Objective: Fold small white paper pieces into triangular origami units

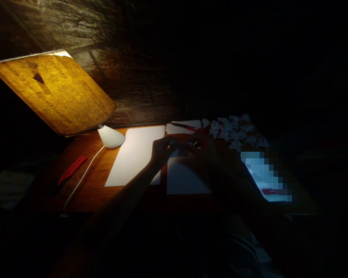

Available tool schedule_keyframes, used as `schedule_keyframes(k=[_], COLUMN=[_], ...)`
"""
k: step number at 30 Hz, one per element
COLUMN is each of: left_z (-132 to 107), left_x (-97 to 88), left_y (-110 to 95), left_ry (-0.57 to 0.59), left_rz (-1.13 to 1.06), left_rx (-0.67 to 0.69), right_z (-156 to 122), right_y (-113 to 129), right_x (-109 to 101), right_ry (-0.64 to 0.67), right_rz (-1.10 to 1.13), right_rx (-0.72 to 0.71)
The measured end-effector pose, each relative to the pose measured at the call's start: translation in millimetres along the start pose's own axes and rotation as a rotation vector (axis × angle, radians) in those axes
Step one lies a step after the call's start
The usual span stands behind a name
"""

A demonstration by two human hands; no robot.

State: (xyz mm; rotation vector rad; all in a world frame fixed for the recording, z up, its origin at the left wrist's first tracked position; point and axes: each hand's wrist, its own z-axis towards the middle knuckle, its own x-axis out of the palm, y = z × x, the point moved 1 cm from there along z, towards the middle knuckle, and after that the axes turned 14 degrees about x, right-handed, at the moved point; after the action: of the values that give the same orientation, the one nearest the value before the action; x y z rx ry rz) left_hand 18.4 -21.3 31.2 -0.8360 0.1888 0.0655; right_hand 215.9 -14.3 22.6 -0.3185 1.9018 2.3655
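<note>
Since the small paper [174,144] looks light and easily creased, it should handle best by its edges, where fingers of the left hand [161,150] and right hand [202,145] pinch it above a white sheet [185,179].

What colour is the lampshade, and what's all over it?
The lampshade is golden-yellow with dark printed writing, best seen in the head view.

I hold a small, pale piece of paper [174,145] near the middle of the frame, shadowed and partly covered, its exact shape too dark to tell.
</note>
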Motion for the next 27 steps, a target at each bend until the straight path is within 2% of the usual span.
schedule_keyframes(k=[4, 14, 27], left_z=[0.2, -0.8, 0.9], left_x=[-0.9, -0.4, -4.8], left_y=[-2.0, 6.2, 5.1], left_ry=[0.018, -0.032, -0.003], left_rz=[-0.029, -0.135, -0.091], left_rx=[0.012, -0.081, 0.006], right_z=[-0.2, -2.9, -2.5], right_y=[3.8, 12.3, 10.0], right_x=[-2.1, -4.2, -5.7], right_ry=[0.01, -0.035, 0.0], right_rz=[-0.004, 0.054, 0.017], right_rx=[-0.029, -0.064, -0.107])
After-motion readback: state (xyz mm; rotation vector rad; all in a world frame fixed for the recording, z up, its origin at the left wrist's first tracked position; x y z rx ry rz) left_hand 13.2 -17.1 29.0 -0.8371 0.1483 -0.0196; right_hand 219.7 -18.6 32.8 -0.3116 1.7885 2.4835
